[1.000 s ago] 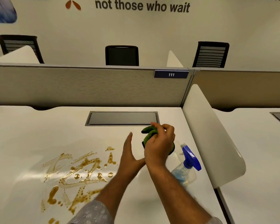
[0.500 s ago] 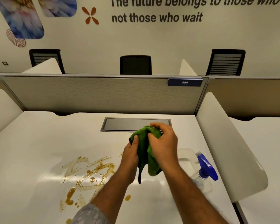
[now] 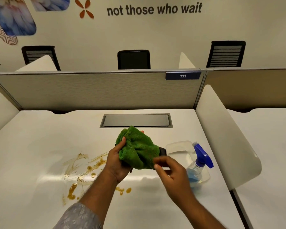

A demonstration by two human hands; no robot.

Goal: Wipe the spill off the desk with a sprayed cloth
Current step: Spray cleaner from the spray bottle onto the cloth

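The cloth (image 3: pixel 139 148), green and fluffy, is bunched up in my left hand (image 3: pixel 117 160), lifted above the middle of the desk (image 3: pixel 40 146) and touching none of it. My left fingers are clamped around its lower left side, thumb pressed into the pile, and the rest of the fabric bulges out up and to the right of my fist. My right hand (image 3: pixel 170 171) hangs just beside the cloth's lower right corner, blurred, with the fingers loosely curled and nothing between them; whether a fingertip brushes the fabric I cannot tell.

The spill (image 3: pixel 82 171) is a brown, streaky smear with scattered drops, lying on the desk toward the near edge, to the left of my left forearm (a couple of drops sit on the other side of that arm too). It is well apart from the cloth and looks unwiped.

The spray bottle (image 3: pixel 199 167), clear with blue liquid and a blue trigger head, stands upright near the desk's right edge, just beyond my right hand. A clear plastic container (image 3: pixel 178 147) lies beside it, towards the back. A grey cable tray lid (image 3: pixel 136 120) is set into the desk near the far edge, below the partition (image 3: pixel 96 91)
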